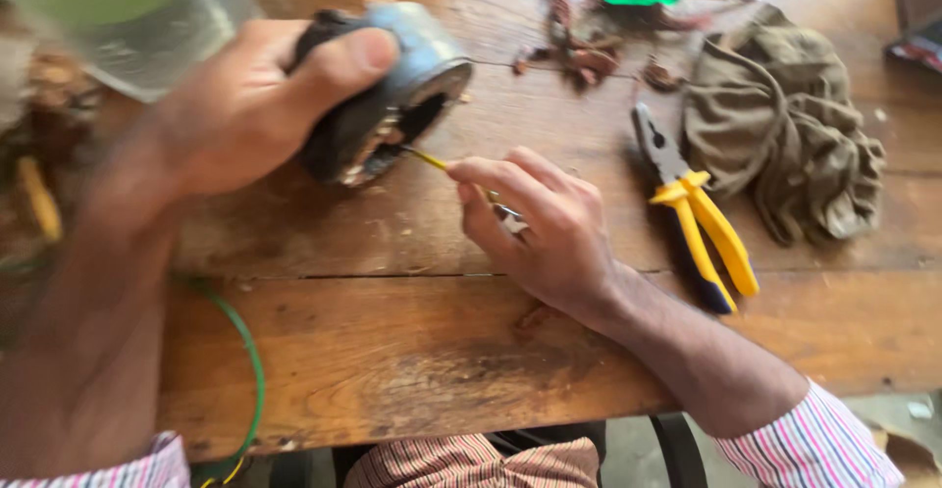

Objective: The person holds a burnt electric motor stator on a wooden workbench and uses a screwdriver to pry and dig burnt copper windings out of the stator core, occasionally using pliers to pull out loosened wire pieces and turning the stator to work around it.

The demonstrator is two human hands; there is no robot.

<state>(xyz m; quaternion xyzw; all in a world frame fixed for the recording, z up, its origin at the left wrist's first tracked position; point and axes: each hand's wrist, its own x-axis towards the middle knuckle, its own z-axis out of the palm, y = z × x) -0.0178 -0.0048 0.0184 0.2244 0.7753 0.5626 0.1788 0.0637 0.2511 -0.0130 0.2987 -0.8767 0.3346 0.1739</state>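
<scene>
Grey metal motor housing (392, 86), tilted, open end twd table edge; thin yellow wire (427, 159) at opening.

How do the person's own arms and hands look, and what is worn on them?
Both hands, the left hand and the right hand, are bare, with no gloves, rings or watch to be seen. The forearms are bare too. Each arm wears a striped shirt sleeve, white with thin red and blue lines, pushed up toward the elbow.
</scene>
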